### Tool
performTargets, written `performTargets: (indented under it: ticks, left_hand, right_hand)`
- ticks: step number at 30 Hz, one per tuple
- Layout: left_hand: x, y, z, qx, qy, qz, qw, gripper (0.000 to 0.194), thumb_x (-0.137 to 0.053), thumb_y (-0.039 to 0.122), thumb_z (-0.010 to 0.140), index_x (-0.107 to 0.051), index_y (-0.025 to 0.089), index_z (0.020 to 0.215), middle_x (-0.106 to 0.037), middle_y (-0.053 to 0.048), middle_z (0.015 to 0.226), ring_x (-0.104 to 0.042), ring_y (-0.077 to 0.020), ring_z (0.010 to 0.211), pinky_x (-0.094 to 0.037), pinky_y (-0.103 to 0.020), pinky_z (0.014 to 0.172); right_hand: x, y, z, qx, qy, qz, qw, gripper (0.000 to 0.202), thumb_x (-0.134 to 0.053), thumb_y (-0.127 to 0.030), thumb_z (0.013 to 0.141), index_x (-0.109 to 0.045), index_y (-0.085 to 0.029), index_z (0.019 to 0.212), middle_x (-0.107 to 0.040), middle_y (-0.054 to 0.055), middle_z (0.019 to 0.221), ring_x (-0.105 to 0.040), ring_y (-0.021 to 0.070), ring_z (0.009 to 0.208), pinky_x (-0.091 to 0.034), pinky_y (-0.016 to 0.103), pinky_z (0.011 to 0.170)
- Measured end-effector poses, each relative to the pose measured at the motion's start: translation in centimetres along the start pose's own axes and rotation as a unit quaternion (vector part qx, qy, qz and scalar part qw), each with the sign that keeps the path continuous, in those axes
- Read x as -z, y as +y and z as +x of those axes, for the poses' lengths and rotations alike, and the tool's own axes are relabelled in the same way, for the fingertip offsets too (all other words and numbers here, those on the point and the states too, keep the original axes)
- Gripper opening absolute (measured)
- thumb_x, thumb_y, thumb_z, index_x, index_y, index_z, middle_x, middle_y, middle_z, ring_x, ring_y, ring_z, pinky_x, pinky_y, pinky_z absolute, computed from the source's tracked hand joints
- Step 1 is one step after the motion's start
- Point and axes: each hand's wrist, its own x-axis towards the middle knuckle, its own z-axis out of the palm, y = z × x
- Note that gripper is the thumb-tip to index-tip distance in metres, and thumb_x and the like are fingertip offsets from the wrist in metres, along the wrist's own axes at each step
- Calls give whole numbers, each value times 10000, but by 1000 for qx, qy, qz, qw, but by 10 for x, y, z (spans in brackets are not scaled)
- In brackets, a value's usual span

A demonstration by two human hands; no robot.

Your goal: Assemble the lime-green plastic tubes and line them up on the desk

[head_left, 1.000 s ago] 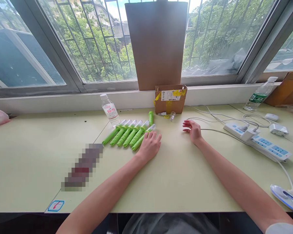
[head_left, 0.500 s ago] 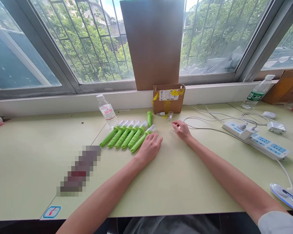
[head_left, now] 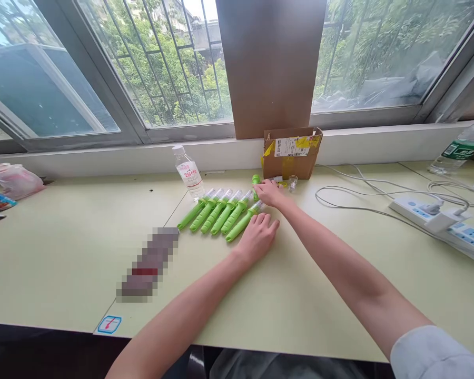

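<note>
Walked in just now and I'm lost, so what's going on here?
A person is at a table with two bare hands among green pieces. The right hand is at the lone green piece near the cardboard box; whether it grips it is unclear. The left hand is palm down close to the nearest piece in a group with clear tips. A small clear cup lies in front of the box, apart from both hands.

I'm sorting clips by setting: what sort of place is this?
Probably an indoor workroom: a long table below windows, with a power strip and several green tubes on it.
</note>
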Motion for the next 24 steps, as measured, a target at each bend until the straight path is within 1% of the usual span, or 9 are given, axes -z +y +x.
performTargets:
  ticks: [3,5,8,11,14,16,19,21,24]
  left_hand:
    - [0,0,0,-2,3,-4,1000,194,-372,163,914,-517,178,1041,-540,-112,1034,-500,-248,988,-415,-383,820]
    - [0,-1,0,-4,5,-4,1000,192,-368,164,915,-519,173,1032,-539,-112,1024,-498,-250,992,-415,-383,819]
    - [-1,-1,0,-4,7,0,1000,195,-366,158,912,-521,170,1031,-536,-109,1010,-497,-247,978,-413,-384,818]
    - [-2,-1,0,1,8,2,1000,203,-365,165,913,-522,170,1042,-535,-108,1004,-495,-247,969,-413,-383,810]
    - [-2,-1,0,5,7,-3,1000,203,-371,175,912,-523,167,1047,-536,-112,1000,-491,-253,971,-413,-384,804]
    - [-3,-2,0,5,6,-9,1000,205,-370,175,911,-522,166,1048,-538,-114,1001,-489,-254,973,-412,-385,804]
    - [-4,-2,0,4,9,-15,1000,212,-358,175,917,-518,169,1056,-539,-114,1020,-490,-250,985,-410,-381,811]
    - [-4,-2,0,4,11,-19,1000,209,-357,179,920,-518,173,1054,-539,-111,1029,-494,-245,985,-409,-377,816]
    - [-5,-2,0,6,14,-26,1000,195,-367,188,920,-517,181,1045,-541,-105,1031,-498,-242,982,-407,-376,820]
  right_hand:
    - [6,3,-1,-20,-8,-17,1000,492,-228,-414,931,-692,-255,971,-525,103,1254,-389,310,1196,-272,520,977]
    - [9,8,-3,-39,2,-26,999,513,-207,-404,934,-682,-219,997,-521,136,1245,-374,329,1203,-267,541,970]
    - [12,12,-6,-39,6,-28,999,488,-207,-391,936,-657,-240,1046,-518,119,1245,-374,313,1203,-284,522,969]
    - [7,7,-5,-18,-12,-21,1000,439,-241,-422,933,-652,-303,1034,-506,63,1277,-391,277,1201,-300,486,983]
    - [-1,0,-1,-35,-17,-20,999,476,-220,-447,936,-660,-277,1007,-494,83,1295,-395,300,1202,-303,515,973]
    - [-5,-1,0,-54,-6,-24,998,497,-197,-435,941,-653,-251,1012,-503,106,1276,-395,313,1195,-307,523,961]
    - [-3,6,2,-78,20,-38,996,464,-200,-390,943,-590,-215,1124,-496,132,1274,-378,313,1201,-318,504,950]
    - [0,14,1,-82,27,-50,995,430,-252,-362,933,-494,-196,1247,-462,143,1313,-363,303,1218,-316,484,958]
    - [4,25,0,-71,8,-69,995,444,-349,-370,910,-406,-233,1329,-412,128,1364,-341,291,1255,-290,460,990]
